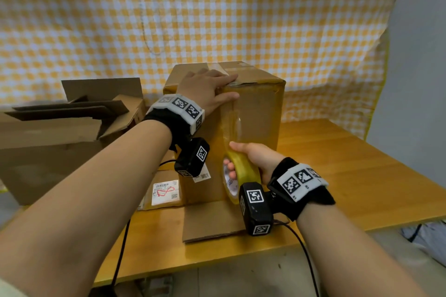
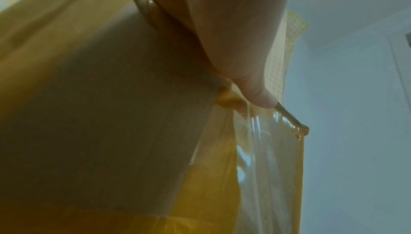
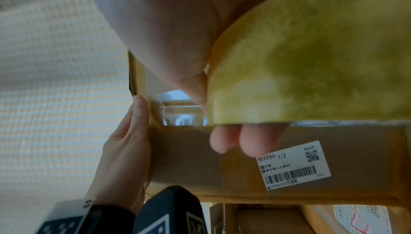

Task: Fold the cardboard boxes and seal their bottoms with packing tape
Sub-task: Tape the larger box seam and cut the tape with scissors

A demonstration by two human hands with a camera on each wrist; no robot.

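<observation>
A tall brown cardboard box (image 1: pixel 258 113) stands on the wooden table (image 1: pixel 362 176). My left hand (image 1: pixel 224 87) lies flat over its top front edge, fingers straight on top, thumb (image 2: pixel 255 93) pressing the clear tape strip (image 1: pixel 235 123) against the front face. The strip runs down that face to a yellowish tape roll (image 1: pixel 237 176). My right hand (image 1: pixel 233 157) grips the roll low against the box, thumb on its rim and fingers (image 3: pixel 222 141) through its core. The right wrist view shows the roll (image 3: pixel 311 62), the box side (image 3: pixel 200 158) and a barcode label (image 3: pixel 293 165).
Opened and flattened cardboard boxes (image 1: pixel 60 128) are piled at the left. A flat box with a white label (image 1: pixel 165 191) lies beside the upright box. One cardboard flap (image 1: pixel 210 219) rests on the table toward me. A checkered cloth (image 1: pixel 217 19) hangs behind. Cables (image 1: pixel 304 248) trail from the wrist cameras.
</observation>
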